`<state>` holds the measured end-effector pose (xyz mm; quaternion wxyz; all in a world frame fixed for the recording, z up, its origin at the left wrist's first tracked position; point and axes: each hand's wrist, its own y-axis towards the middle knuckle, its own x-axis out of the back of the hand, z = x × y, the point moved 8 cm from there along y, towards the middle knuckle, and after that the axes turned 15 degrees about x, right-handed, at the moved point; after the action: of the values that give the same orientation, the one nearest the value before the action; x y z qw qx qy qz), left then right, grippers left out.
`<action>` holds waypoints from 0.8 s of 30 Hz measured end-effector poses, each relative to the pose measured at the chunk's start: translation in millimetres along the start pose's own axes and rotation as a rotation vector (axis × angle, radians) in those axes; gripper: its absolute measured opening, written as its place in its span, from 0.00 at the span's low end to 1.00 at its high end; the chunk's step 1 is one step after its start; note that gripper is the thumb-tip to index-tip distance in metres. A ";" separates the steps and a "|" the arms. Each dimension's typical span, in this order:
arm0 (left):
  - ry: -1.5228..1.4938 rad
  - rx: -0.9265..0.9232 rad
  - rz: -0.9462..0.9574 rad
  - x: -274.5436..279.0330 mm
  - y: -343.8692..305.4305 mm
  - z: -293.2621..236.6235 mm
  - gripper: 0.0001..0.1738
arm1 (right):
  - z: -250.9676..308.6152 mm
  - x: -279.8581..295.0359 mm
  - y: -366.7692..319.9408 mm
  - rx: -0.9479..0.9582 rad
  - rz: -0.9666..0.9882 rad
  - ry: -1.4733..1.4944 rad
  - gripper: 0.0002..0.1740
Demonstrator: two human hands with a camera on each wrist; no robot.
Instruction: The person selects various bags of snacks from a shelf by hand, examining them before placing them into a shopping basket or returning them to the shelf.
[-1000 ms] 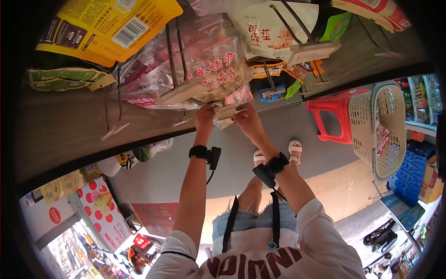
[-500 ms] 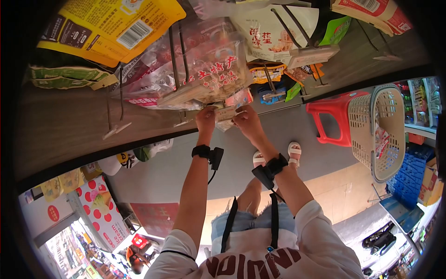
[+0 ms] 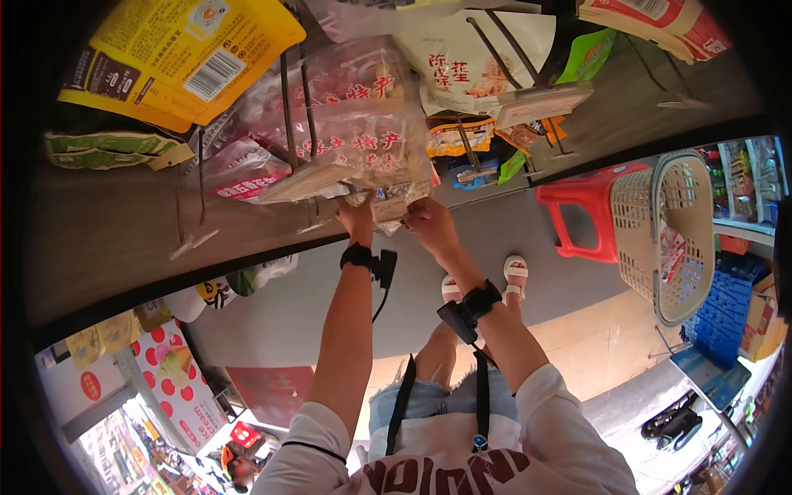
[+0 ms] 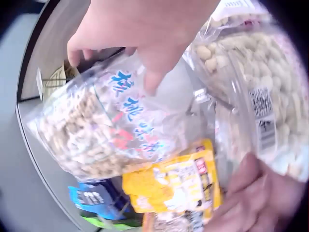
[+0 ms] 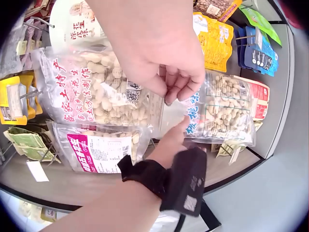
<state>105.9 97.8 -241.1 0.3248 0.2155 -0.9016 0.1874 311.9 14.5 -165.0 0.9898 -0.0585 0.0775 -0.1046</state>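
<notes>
In the head view, my left hand (image 3: pixel 355 218) and right hand (image 3: pixel 431 224) work side by side under the hanging snack bags. My left hand (image 4: pixel 140 29) grips the upper part of a clear bag of peanuts (image 4: pixel 82 130) with blue lettering, its thumb (image 4: pixel 153 81) across the front and its other fingers over the far edge. The curled fingers of my right hand (image 5: pixel 161 53) pinch the end of a clear plastic label holder (image 5: pixel 158 113). That holder lies tilted against a larger peanut bag (image 5: pixel 96 96) with red lettering.
Bags hang on metal hooks along the grey shelf, among them a yellow pouch (image 3: pixel 194 58) and a white peanut pouch (image 3: pixel 462 62). On the right a beige basket (image 3: pixel 624 223) stands on a red stool (image 3: pixel 577 194). A peanut bag (image 5: pixel 94 152) with a pink label hangs nearby.
My left hand has left the label holder and moved up and in towards the bag. My right hand has shifted slightly down and left in view; the red-lettered bags have shifted.
</notes>
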 end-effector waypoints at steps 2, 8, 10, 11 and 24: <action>0.318 0.014 0.055 3.4 -8.5 -14.1 0.28 | -0.9 0.9 1.5 -0.017 -0.010 0.028 0.08; -0.200 0.226 0.545 -39.8 24.6 32.5 0.17 | -2.1 1.1 2.3 -0.022 0.023 0.025 0.07; -0.337 0.222 0.507 -42.4 13.7 22.9 0.17 | 2.9 2.0 0.9 -0.030 0.037 -0.020 0.07; -0.474 0.219 0.466 -46.2 14.7 23.8 0.17 | 1.9 2.1 0.7 -0.026 0.033 -0.026 0.07; -0.284 0.036 0.502 -9.8 -27.6 16.3 0.22 | -27.8 20.0 -41.8 0.021 0.176 -0.202 0.08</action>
<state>118.6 69.5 -253.9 0.1348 0.0154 -0.9598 0.2457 318.4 -33.2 -189.5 0.9984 -0.0514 -0.0188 -0.0119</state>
